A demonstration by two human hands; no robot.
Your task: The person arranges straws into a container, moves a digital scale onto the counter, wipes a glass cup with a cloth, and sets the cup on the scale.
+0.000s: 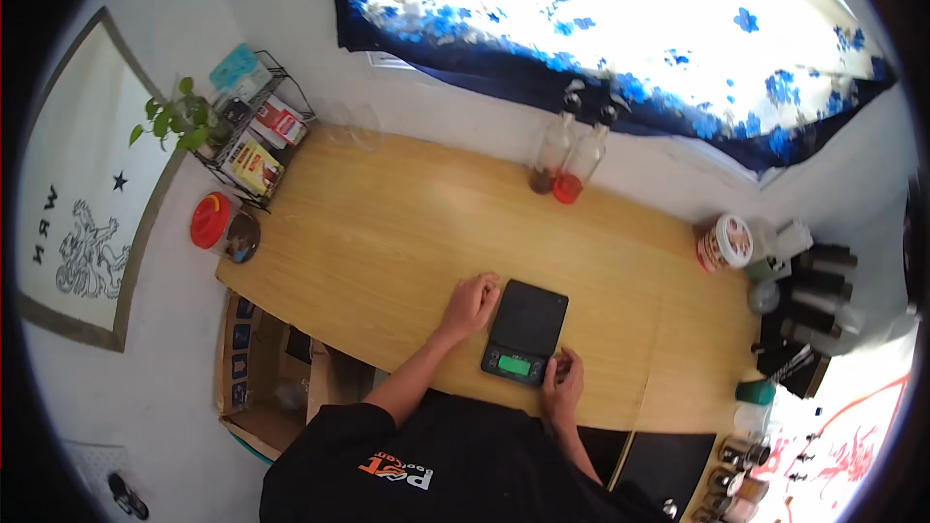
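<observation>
A black kitchen scale point(528, 318) lies on the wooden table in front of me, its green display point(513, 365) lit at the end nearer my body. Nothing rests on its platform. My left hand point(472, 304) is on the tabletop by the scale's upper left side, fingers curled in and holding nothing visible. Beside the lower right corner is my right hand point(563, 384), its fingers bent and a little apart, close to the scale's edge. Whether either hand touches the scale is hard to make out.
Two glass bottles point(586, 160) stand at the back under the curtain. A small rack point(254, 140) and a red-lidded jar point(228, 226) are left; a white tub point(725, 243) and several small jars point(741, 479) line the right. An open cardboard box point(262, 378) sits below the left edge.
</observation>
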